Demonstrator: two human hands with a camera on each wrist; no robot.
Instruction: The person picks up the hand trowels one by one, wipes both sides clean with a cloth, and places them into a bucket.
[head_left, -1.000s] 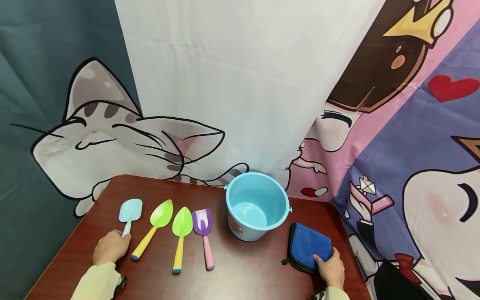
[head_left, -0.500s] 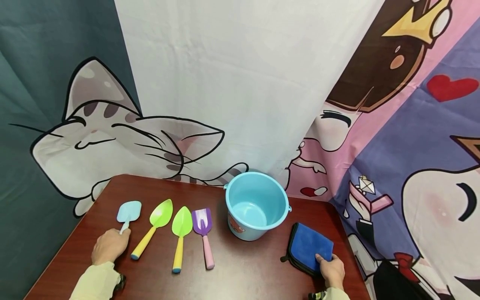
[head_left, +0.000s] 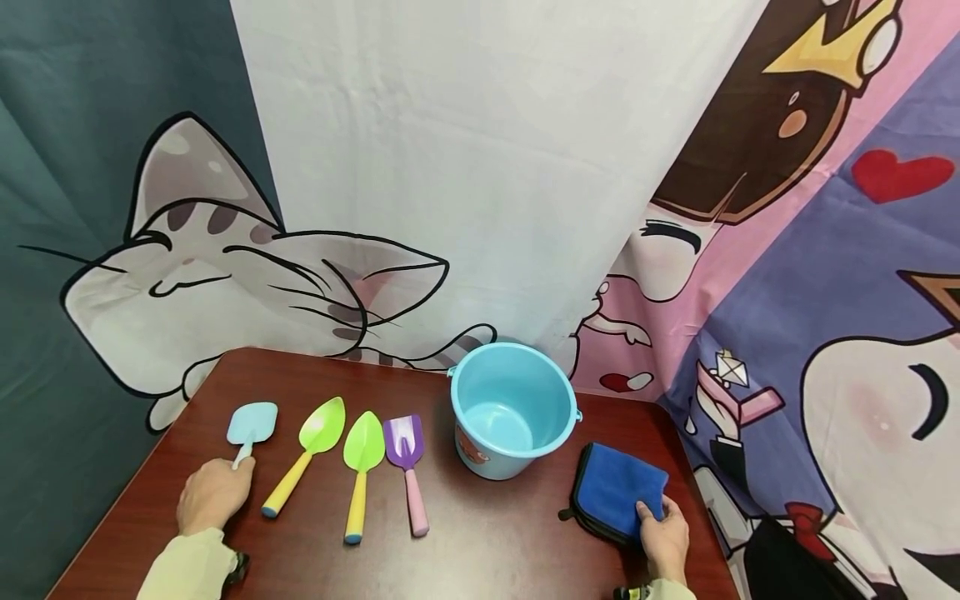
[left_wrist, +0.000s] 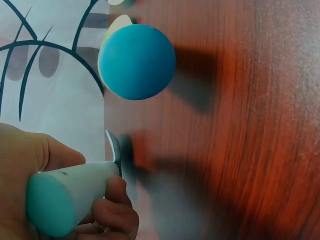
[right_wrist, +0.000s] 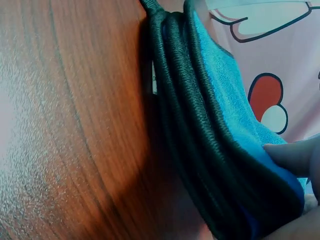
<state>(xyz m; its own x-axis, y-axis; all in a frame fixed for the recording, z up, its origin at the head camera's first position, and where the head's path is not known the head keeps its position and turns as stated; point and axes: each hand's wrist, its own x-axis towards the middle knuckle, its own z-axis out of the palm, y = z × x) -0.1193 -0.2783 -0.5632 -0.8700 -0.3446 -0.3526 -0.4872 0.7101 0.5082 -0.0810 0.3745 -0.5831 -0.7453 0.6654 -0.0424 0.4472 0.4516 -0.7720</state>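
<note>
My left hand (head_left: 215,497) grips the handle of a light blue toy shovel (head_left: 252,422) at the table's left side. In the left wrist view the fingers curl round its pale handle (left_wrist: 87,187), with the rounded teal end toward the camera. On the right, my right hand (head_left: 663,537) pinches the near right corner of a folded blue cloth (head_left: 618,492) with dark edging. The right wrist view shows the thumb on top of the stacked cloth layers (right_wrist: 225,90); the other fingers are mostly hidden.
Beside the left hand lie two green trowels (head_left: 323,425) (head_left: 364,443) with yellow handles, then a purple shovel (head_left: 404,442) with a pink handle. A light blue bucket (head_left: 495,462) stands near the back edge of the brown table (head_left: 495,550). Printed curtains (head_left: 465,167) hang behind.
My left hand and the light blue shovel have shifted slightly left, and the shovel has tilted a little. The cloth's right corner has been drawn slightly to the right in my right hand.
</note>
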